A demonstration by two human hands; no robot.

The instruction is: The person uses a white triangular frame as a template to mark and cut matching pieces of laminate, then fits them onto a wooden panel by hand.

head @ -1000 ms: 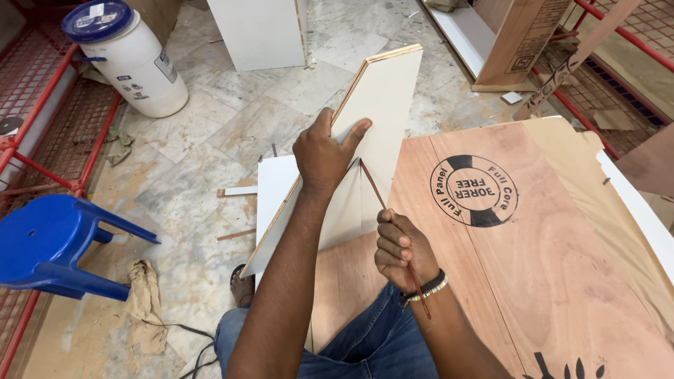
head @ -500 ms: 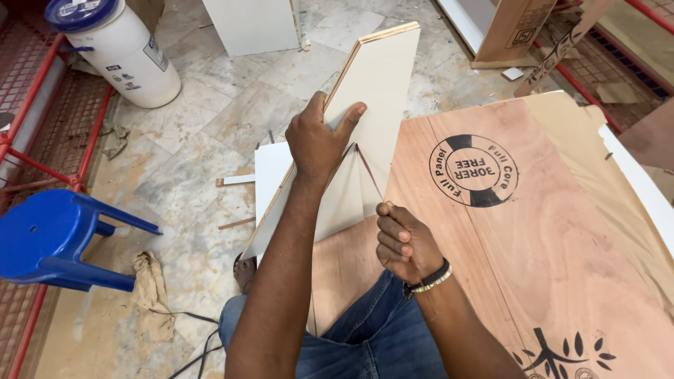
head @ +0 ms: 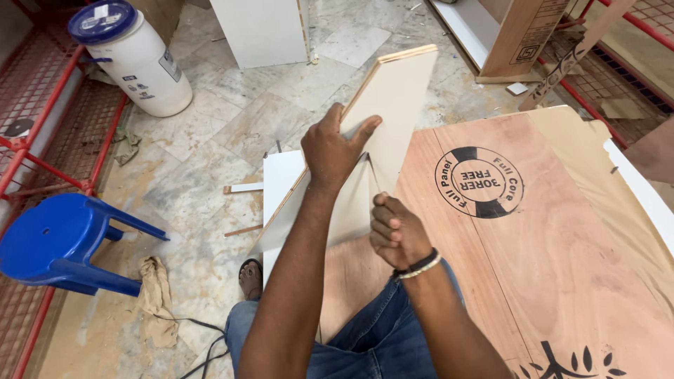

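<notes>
A pale laminated board (head: pixel 393 105) is held tilted up on edge above the plywood worktop (head: pixel 562 267), seemingly so its right edge can be worked. The left hand (head: pixel 333 151) is clamped on the board's near part, thumb across its face. The right hand (head: pixel 394 231) is closed on a thin strip (head: pixel 372 172) running up to that edge.
</notes>
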